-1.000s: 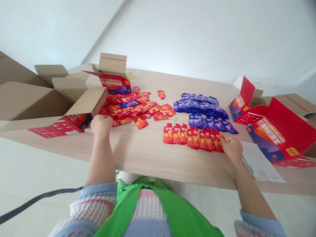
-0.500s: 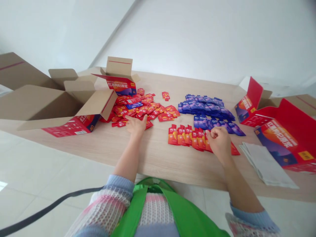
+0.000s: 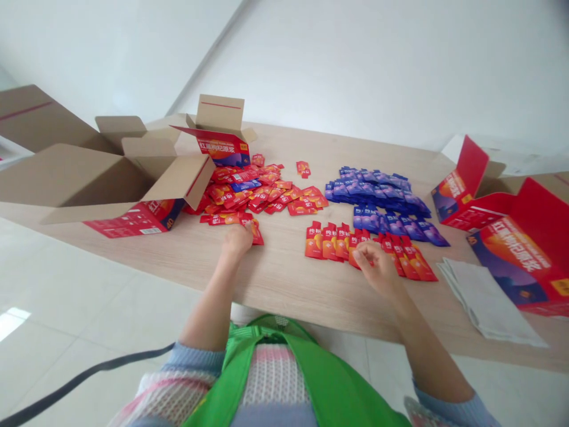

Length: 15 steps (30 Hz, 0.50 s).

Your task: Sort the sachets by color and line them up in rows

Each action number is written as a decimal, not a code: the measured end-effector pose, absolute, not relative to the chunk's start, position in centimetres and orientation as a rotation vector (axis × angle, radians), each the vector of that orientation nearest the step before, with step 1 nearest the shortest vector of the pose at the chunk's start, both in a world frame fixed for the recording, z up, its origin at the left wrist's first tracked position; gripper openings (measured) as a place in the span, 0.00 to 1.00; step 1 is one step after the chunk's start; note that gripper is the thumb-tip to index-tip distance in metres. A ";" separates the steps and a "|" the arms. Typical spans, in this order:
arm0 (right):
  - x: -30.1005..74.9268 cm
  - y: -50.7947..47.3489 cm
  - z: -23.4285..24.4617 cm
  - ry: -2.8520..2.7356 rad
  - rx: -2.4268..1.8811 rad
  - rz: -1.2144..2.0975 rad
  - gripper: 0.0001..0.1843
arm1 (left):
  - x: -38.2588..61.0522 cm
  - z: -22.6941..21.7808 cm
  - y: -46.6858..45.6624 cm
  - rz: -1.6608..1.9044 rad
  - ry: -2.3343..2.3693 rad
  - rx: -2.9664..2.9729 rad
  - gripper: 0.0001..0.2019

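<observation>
My left hand (image 3: 237, 240) rests on the table at the near edge of a loose heap of red sachets (image 3: 258, 193), its fingers curled onto one red sachet (image 3: 256, 233) that lies apart from the heap. My right hand (image 3: 372, 265) sits with fingers bent together at the left part of a neat overlapping row of red sachets (image 3: 368, 245), touching it. Behind that row lie rows of blue sachets (image 3: 382, 198).
A large open cardboard carton (image 3: 102, 178) lies on its side at the left, a small printed box (image 3: 221, 142) behind the heap. Red and blue printed boxes (image 3: 502, 225) stand at the right, next to a stack of white paper (image 3: 484, 299). The wooden table (image 3: 284, 279) ends near my body.
My left hand moved from beside the carton to the heap and drew back with a red sachet. My right hand slid left along the red row.
</observation>
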State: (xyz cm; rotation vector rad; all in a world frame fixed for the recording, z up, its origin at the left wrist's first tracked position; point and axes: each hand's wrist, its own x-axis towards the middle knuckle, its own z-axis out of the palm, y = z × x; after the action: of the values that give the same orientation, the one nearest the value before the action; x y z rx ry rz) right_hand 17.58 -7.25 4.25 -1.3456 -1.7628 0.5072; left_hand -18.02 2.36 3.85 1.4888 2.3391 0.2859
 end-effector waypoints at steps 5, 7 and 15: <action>13.7 -8.8 3.0 -1.660 -1.251 1.149 0.31 | -12.0 5.2 -1.8 0.537 2.165 1.538 0.27; 12.2 -9.0 2.6 -1.543 -1.266 1.258 0.32 | -8.9 5.9 -3.4 0.676 2.008 1.606 0.26; 12.9 -8.0 1.5 -1.260 -1.409 0.819 0.37 | 0.6 6.8 -8.0 0.661 1.634 1.864 0.22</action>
State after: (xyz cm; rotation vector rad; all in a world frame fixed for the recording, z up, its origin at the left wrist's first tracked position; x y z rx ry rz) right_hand 12.93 -7.96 1.48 -1.4094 -1.2597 0.8190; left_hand 0.56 -7.96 6.83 1.8638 1.6339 0.6611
